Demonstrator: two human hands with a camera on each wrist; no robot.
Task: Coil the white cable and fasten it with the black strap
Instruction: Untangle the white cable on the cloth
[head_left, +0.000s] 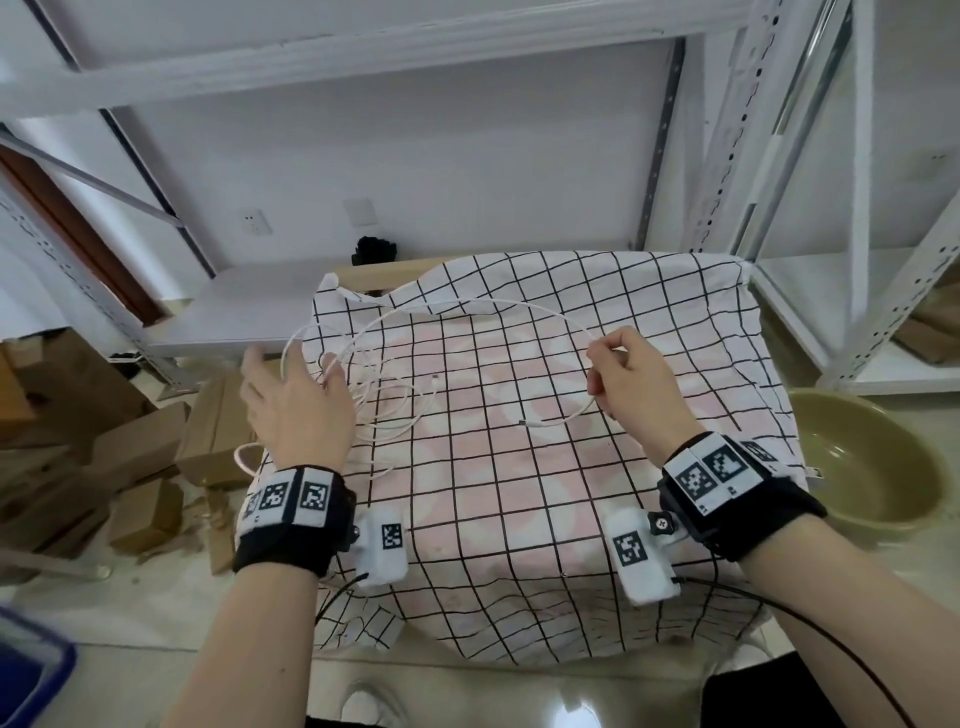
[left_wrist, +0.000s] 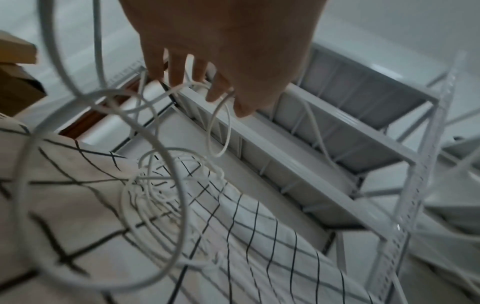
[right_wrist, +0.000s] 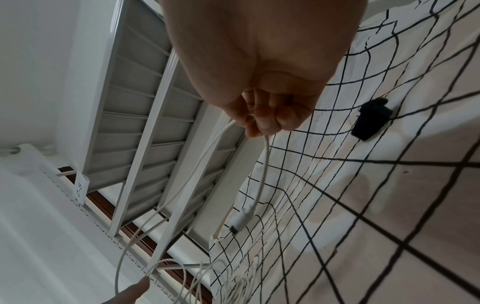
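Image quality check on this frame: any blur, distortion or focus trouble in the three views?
Head view: evenly lit, no glare; shelf posts bow from the wide lens, white cable sharp. Left wrist view: nearest cable loops smeared and out of focus, left hand soft, cloth grid warped. Right wrist view: right hand dim and soft, cable plug and black strap readable.

Head downward; wrists close; shared cloth (head_left: 519, 493)
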